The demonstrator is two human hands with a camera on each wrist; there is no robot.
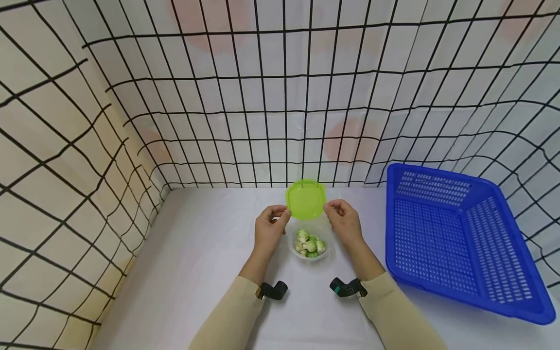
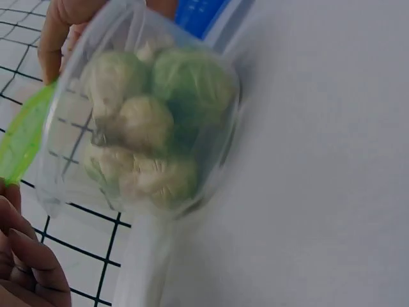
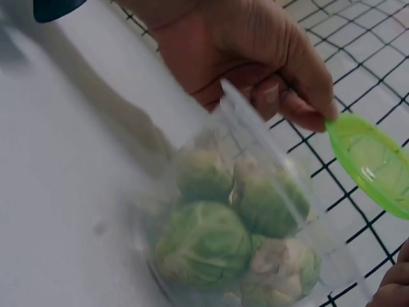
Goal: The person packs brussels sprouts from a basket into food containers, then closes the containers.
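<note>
Both hands pinch a bright green plastic lid [image 1: 306, 199] by opposite edges and hold it raised at the far side of a clear tub. My left hand [image 1: 270, 228] has its thumb and fingers on the lid's left edge; my right hand [image 1: 344, 224] grips the right edge. Below the lid, the clear plastic tub [image 2: 217, 144] stands uncovered on the white table. Several Brussels sprouts [image 3: 204, 246], green with pale cut ends, lie inside it. In the right wrist view, the lid [image 3: 374, 166] is tilted beyond the tub's rim.
A large blue plastic basket [image 1: 430, 243] with perforated walls stands at the right on the white tabletop [image 1: 197, 272]. Black wire grid [image 1: 284, 97] rises behind the table and along both sides. Each wrist carries a small black camera [image 1: 273, 290].
</note>
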